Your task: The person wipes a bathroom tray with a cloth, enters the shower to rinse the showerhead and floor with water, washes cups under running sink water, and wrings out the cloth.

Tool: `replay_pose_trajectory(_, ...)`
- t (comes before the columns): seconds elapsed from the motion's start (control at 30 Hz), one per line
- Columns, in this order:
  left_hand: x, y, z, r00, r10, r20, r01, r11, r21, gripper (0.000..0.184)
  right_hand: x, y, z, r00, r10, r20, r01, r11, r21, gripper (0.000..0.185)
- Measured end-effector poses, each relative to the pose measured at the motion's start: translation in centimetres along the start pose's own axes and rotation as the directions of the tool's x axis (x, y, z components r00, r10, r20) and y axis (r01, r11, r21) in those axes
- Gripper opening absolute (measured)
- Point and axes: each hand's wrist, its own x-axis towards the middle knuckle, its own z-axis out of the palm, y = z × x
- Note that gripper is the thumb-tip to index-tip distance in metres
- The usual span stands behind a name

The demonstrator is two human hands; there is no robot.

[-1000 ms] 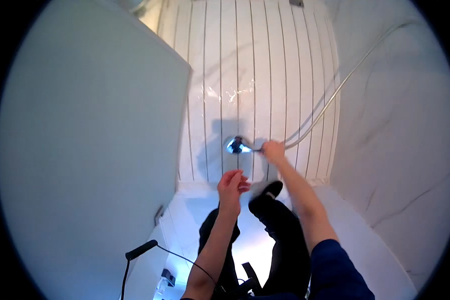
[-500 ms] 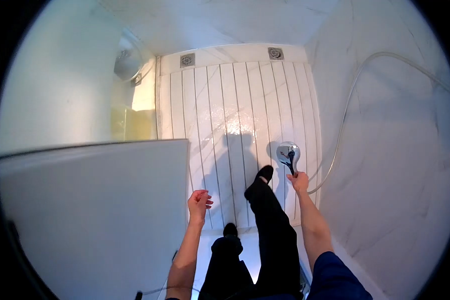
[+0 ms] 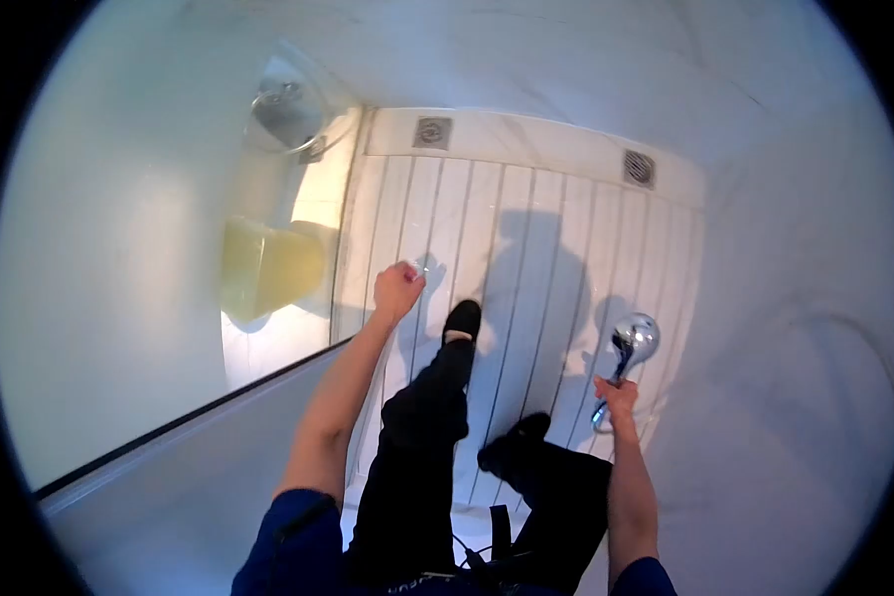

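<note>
My right hand (image 3: 619,395) is closed around the handle of a chrome shower head (image 3: 636,338). The round head points away from me over the slatted floor, and its hose (image 3: 600,417) curves below my hand. Out in front on the left, my left hand (image 3: 399,291) is curled with the fingers drawn together. A small bright glint shows at its fingertips; whether it is something held or a reflection beyond cannot be told.
White slatted flooring (image 3: 517,258) lies under my feet. Two drain covers (image 3: 432,132) sit along the far edge. A glass panel (image 3: 119,298) stands left, with a yellowish bin-like container (image 3: 273,263) seen through it. A marble-look wall (image 3: 785,427) rises on the right.
I have stepped forward with my left foot, and the view has turned. My left hand has reached forward and curled. The shower head stays in my right hand, now further right in view.
</note>
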Motion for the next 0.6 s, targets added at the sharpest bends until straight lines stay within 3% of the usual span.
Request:
replay_pose_trajectory(0.03,2.8,-0.3,0.6,1.000,-0.011,-0.027,0.012,1.000,0.022,0.022,1.3,-1.7,-1.1,0.996,-0.036,0.081,0.036,0.999,-0.008,0.030)
replay_pose_trajectory(0.1,8.7,-1.9,2.4,0.991,-0.049,-0.128,0.058,0.996,0.068,0.023,5.0,-3.5,-0.8,0.982,-0.102,0.160,0.060,0.966,0.250,0.027)
replay_pose_trajectory(0.17,14.8,-3.3,4.0,0.979,-0.052,-0.195,0.057,0.998,0.019,0.020,6.3,-8.1,-0.9,0.971,-0.106,0.213,0.030,0.942,0.334,0.025)
replay_pose_trajectory(0.2,18.2,-4.0,4.9,0.971,-0.073,-0.228,0.079,0.997,0.018,0.019,7.5,-10.0,-0.9,0.966,-0.096,0.240,0.049,0.980,0.192,0.023)
replay_pose_trajectory(0.23,21.8,-4.4,6.2,0.959,-0.097,-0.267,0.108,0.994,0.025,0.018,8.9,-11.7,-0.2,0.942,-0.179,0.283,0.103,0.959,0.265,0.021)
replay_pose_trajectory(0.33,29.5,-4.8,7.3,0.932,-0.012,-0.361,0.009,1.000,-0.010,0.020,11.9,-12.2,2.0,0.932,-0.280,0.231,0.223,0.944,0.243,0.018)
replay_pose_trajectory(0.4,33.2,-4.2,7.8,0.937,-0.047,-0.347,0.025,0.997,-0.068,0.023,13.0,-12.7,2.6,0.922,-0.302,0.241,0.284,0.953,0.109,0.020)
replay_pose_trajectory(0.5,36.1,-2.9,9.1,0.921,-0.024,-0.390,0.028,1.000,0.004,0.039,11.5,-15.2,3.3,0.943,-0.220,0.250,0.216,0.976,0.043,0.019)
replay_pose_trajectory(0.57,36.7,-1.0,9.3,0.932,-0.209,-0.296,0.241,0.968,0.076,0.055,10.4,-15.9,3.5,0.942,-0.216,0.257,0.214,0.976,0.037,0.018)
replay_pose_trajectory(0.6,37.2,-1.1,9.9,0.930,-0.223,-0.291,0.254,0.964,0.074,0.055,10.2,-16.2,3.6,0.944,-0.200,0.263,0.200,0.979,0.026,0.018)
